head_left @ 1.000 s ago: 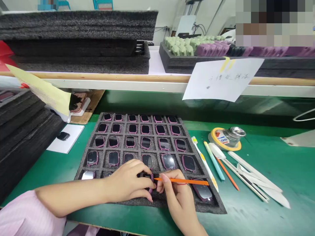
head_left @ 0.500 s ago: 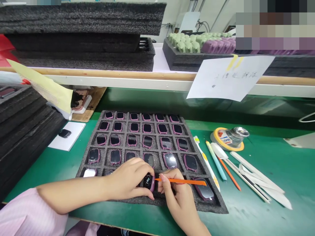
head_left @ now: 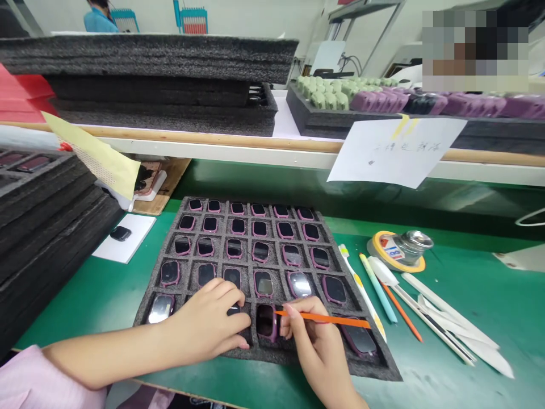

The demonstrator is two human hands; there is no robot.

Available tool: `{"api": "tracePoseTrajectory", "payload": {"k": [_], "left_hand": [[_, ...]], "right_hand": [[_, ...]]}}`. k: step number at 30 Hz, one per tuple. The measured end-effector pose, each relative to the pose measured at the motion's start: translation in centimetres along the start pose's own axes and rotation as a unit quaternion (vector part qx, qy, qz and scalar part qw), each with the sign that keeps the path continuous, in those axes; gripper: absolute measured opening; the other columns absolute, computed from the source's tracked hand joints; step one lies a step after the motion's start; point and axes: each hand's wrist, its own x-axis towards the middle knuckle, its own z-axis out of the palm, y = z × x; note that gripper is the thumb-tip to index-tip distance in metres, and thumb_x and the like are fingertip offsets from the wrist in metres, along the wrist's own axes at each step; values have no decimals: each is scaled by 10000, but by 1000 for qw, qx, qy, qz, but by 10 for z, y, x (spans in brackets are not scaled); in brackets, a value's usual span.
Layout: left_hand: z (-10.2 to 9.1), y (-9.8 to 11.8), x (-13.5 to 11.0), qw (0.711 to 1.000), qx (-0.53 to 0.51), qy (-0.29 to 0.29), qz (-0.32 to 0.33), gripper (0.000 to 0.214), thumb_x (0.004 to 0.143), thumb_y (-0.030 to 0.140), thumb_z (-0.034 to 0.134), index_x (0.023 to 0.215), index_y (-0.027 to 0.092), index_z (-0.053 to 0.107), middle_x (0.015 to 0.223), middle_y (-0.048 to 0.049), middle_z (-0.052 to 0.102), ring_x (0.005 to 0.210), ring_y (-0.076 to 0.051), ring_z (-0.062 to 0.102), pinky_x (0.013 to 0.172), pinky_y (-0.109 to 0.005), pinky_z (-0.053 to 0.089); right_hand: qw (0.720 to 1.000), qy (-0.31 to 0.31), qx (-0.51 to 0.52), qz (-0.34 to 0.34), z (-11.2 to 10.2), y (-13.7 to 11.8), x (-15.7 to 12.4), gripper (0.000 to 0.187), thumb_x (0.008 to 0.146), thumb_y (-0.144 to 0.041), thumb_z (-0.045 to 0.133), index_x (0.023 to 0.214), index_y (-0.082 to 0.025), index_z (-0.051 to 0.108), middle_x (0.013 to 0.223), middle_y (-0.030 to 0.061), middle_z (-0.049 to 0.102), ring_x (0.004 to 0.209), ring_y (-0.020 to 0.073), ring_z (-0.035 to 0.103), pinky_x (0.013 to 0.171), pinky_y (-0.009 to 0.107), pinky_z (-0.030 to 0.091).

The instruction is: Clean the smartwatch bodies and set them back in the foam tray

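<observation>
In the head view, a dark foam tray [head_left: 336,369] holds rows of purple-framed smartwatches without straps. My left hand [head_left: 213,321] bends over the tray's near row, fingers curled around a smartwatch [head_left: 234,310] whose dark screen shows small white lettering; most of it is hidden. Between thumb and fingers, my right hand [head_left: 313,335] grips a flat, pointed orange stick [head_left: 336,319]. Its tip lies at the right edge of another smartwatch [head_left: 266,322], which has a dark screen and sits just right of my left hand.
Right of the tray lie a toothbrush [head_left: 361,289], a light-blue pen-like stick [head_left: 381,292], white tools [head_left: 451,309] and a tape roll [head_left: 415,266] around a metal-topped jar. A shelf [head_left: 298,162] with foam trays runs behind. Stacked foam [head_left: 55,227] stands left, near a white pad [head_left: 136,233].
My left hand has shifted left from the smartwatch with the lit face to its neighbour. That first screen is now dark. The orange stick stays in my right hand. The view has tilted up slightly.
</observation>
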Motion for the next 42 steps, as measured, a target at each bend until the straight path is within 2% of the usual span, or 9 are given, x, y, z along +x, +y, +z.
{"api": "tracePoseTrajectory", "payload": {"k": [5, 10, 13, 21, 25, 31, 34, 38, 42], "left_hand": [[-6, -3, -24, 992, -98, 5, -81, 253, 886, 354, 714, 1066, 207, 615, 1182, -103, 585, 1111, -298, 543, 927, -454, 456], [4, -9, -39, 981, -151, 92, -74, 168, 955, 301, 638, 1110, 241, 617, 1194, -54, 656, 1159, -230, 565, 1001, -392, 438], [10, -10, -43, 979, -152, 117, -66, 146, 966, 302, 621, 1096, 235, 630, 1201, -60, 667, 1162, -224, 574, 1015, -393, 437], [10, -8, -43, 968, -206, 91, -114, 362, 934, 379, 657, 1218, 194, 529, 1174, -99, 689, 1145, -254, 608, 991, -436, 497], [8, -5, -43, 972, -179, 97, -117, 370, 925, 415, 662, 1169, 167, 534, 1141, -108, 672, 1110, -260, 598, 958, -425, 499], [0, -11, -51, 994, -18, 69, -78, 378, 899, 549, 634, 883, 172, 626, 990, -96, 611, 943, -281, 557, 817, -445, 477], [-9, -21, -59, 998, -6, 54, -42, 397, 893, 571, 630, 954, 180, 656, 1058, -109, 613, 1000, -290, 560, 878, -456, 475], [-21, -31, -71, 997, -41, 47, -56, 348, 924, 497, 626, 1057, 176, 641, 1151, -131, 648, 1058, -282, 584, 922, -433, 485], [-16, -38, -82, 991, -93, 92, -39, 261, 968, 398, 600, 1115, 186, 642, 1187, -119, 688, 1062, -232, 626, 947, -381, 493]], "right_hand": [[1000, 9, 23, 16, 9, -12, 0, 149, 1018, -283, 507, 924, -229, 610, 729, -10, 652, 548, 93, 620, 534, 188, 517], [997, -48, 57, 36, 39, -18, 0, 189, 1027, -310, 489, 919, -217, 612, 743, 10, 672, 604, 117, 659, 576, 218, 548], [994, -77, 64, 41, 52, -19, 1, 219, 1037, -315, 463, 890, -216, 592, 727, 5, 656, 623, 119, 663, 593, 216, 553], [995, -86, 36, 27, 57, -14, -3, 206, 1037, -293, 465, 885, -219, 582, 743, 3, 626, 628, 120, 635, 597, 224, 527], [995, -93, 24, 18, 57, -12, -3, 218, 1036, -291, 465, 853, -223, 561, 739, 5, 617, 627, 125, 631, 585, 226, 519], [996, -89, 3, 6, 56, -10, -1, 201, 1040, -283, 458, 866, -231, 545, 712, -15, 613, 591, 116, 626, 564, 212, 517], [997, -73, -19, -7, 55, -17, 1, 196, 1022, -286, 499, 854, -225, 581, 713, -2, 624, 609, 129, 631, 583, 226, 515], [998, -57, -19, -26, 60, -29, 0, 167, 1011, -302, 511, 903, -224, 611, 766, 30, 663, 683, 158, 667, 634, 260, 544], [997, -81, 10, -13, 80, -33, -4, 137, 1018, -287, 498, 968, -225, 609, 814, 36, 685, 702, 151, 691, 651, 262, 569]]}}
